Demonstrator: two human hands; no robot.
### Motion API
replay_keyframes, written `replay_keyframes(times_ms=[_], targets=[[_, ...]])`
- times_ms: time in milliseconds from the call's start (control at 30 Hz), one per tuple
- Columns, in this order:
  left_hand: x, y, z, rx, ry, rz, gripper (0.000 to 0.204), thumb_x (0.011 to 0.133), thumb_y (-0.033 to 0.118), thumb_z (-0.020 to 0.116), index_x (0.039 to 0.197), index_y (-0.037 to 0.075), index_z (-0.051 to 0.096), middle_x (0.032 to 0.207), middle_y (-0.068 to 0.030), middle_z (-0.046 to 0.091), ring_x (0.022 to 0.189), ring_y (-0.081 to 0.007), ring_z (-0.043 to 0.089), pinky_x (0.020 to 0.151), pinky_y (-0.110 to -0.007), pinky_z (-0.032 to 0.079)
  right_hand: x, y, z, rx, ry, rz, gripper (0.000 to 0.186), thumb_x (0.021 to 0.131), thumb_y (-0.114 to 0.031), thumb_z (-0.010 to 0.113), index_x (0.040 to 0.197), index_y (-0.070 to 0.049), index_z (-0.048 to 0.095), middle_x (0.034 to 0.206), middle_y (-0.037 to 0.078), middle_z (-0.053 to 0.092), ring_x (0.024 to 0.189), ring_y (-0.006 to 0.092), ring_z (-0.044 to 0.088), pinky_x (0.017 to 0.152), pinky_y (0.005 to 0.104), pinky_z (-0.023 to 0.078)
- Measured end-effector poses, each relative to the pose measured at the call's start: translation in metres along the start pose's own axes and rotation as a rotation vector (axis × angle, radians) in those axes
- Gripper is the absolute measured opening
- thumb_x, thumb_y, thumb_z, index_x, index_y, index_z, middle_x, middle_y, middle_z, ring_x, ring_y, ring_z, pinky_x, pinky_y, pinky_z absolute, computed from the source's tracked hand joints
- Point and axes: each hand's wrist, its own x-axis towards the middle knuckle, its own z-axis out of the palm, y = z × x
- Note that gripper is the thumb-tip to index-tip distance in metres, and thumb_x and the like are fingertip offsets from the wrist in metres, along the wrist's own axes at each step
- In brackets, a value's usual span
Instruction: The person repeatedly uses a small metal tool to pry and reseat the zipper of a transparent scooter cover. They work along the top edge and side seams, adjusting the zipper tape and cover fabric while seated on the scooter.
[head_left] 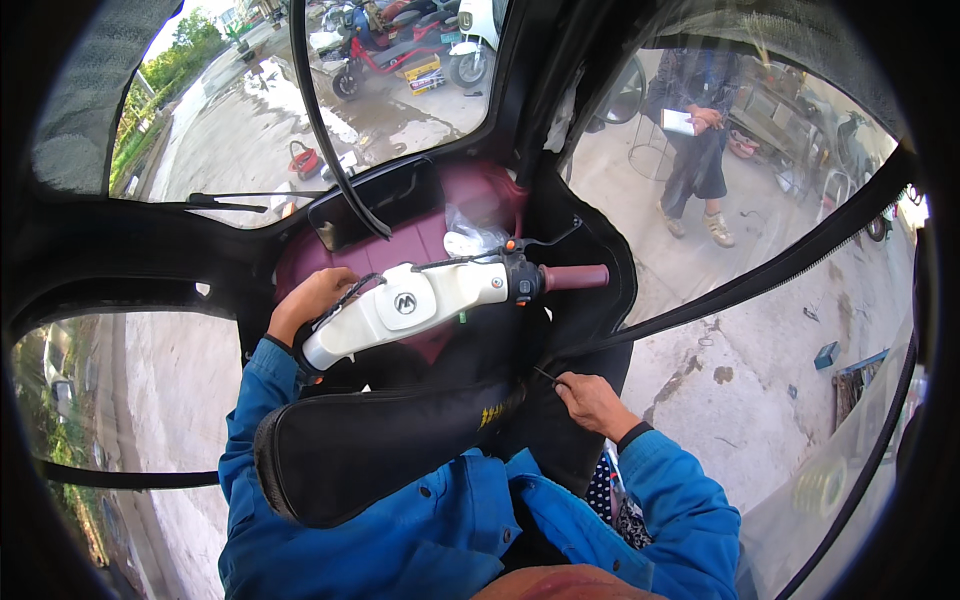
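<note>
The white handlebar cover [405,302] of a small enclosed vehicle stands before me, with a maroon grip [575,278] on its right end. My left hand [314,299] reaches over its left end, beside a black braided cable [352,290]. Its fingers are mostly hidden there. Low and to the right, my right hand [597,404] is closed in a pinch on a thin dark rod [544,373], whose kind I cannot make out. The rod's tip points toward the black cover [550,420]. Across my lap lies a long black padded bag [385,445].
Maroon front panel [305,260] and a clear plastic bag [470,235] sit behind the handlebar. A zipped black edge [770,270] borders the right side opening. Outside, a person [695,130] stands holding something white. Several scooters [400,45] are parked beyond the windscreen.
</note>
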Motion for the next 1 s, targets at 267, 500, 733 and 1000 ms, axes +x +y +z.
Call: replay_keyframes(times_ms=[267, 500, 733, 1000], targets=[[0.053, 0.092, -0.042, 0.119, 0.027, 0.328, 0.035, 0.105, 0.014, 0.061, 0.136, -0.002, 0.065, 0.126, -0.0218, 0.069, 0.119, -0.0391, 0.067, 0.107, -0.041, 0.051, 0.012, -0.077, -0.022, 0.584, 0.101, 0.060, 0.022, 0.112, -0.016, 0.054, 0.123, -0.001, 0.065, 0.071, 0.005, 0.059, 0.064, 0.0143, 0.058, 0.062, 0.0295, 0.050], [0.143, 0.191, -0.029, -0.202, 0.454, 0.670, 0.054, 0.099, 0.007, 0.064, 0.151, 0.002, 0.052, 0.150, -0.0159, 0.054, 0.128, -0.0338, 0.062, 0.109, -0.042, 0.050, 0.063, -0.134, -0.056, 1.089, 0.372, 0.052, 0.030, 0.116, -0.025, 0.050, 0.121, 0.001, 0.064, 0.070, 0.000, 0.051, 0.060, 0.0079, 0.050, 0.056, 0.0238, 0.044], [0.223, 0.240, -0.036, -0.415, 0.820, 0.692, 0.058, 0.098, 0.005, 0.064, 0.154, 0.001, 0.050, 0.151, -0.0174, 0.052, 0.135, -0.0336, 0.059, 0.114, -0.041, 0.048, 0.118, -0.152, -0.085, 1.293, 0.490, -0.018, 0.029, 0.115, -0.025, 0.052, 0.114, 0.000, 0.065, 0.072, 0.001, 0.053, 0.061, 0.0107, 0.056, 0.057, 0.0250, 0.046], [0.241, 0.253, -0.013, -0.263, 1.045, 0.690, 0.064, 0.092, -0.007, 0.056, 0.155, -0.002, 0.050, 0.147, -0.0183, 0.055, 0.135, -0.0344, 0.061, 0.111, -0.040, 0.052, 0.167, -0.147, -0.103, 1.374, 0.499, -0.056, 0.028, 0.115, -0.024, 0.052, 0.115, 0.001, 0.065, 0.069, 0.001, 0.052, 0.060, 0.0121, 0.057, 0.054, 0.0266, 0.044]])
